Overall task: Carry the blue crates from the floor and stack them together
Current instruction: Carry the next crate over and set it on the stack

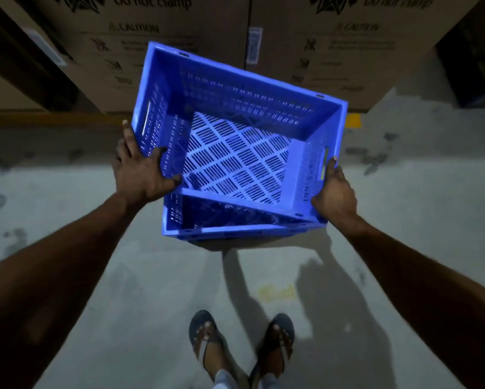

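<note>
We hold a blue perforated plastic crate [244,119] by its two short ends, skewed above a second blue plastic crate [230,223] that stands on the grey concrete floor [151,290] in front of our sandalled feet [241,343]. Our left hand [143,169] is closed over the near-left corner of the upper crate, with the thumb hooked inside the wall and the fingers pressed along the outside. Our right hand [335,192] grips the right end wall just below its slot handle, fingers wrapped out of sight under or behind the rim.

We judge the step in hand to be the stacking itself: the carried crate is over its partner but not seated. It is turned out of line with the lower one, so that its near-right corner sits close to the lower crate's rim while a wedge of the lower crate's interior shows at the near-left. Whether the two rims touch at the right we cannot tell.

The next move calls for turning the upper crate until its sides run parallel with the lower crate's rim, then lowering it level so all four corners meet together. Large brown cardboard cartons [333,51] stand close behind, so there is little room to swing the far end.
</note>
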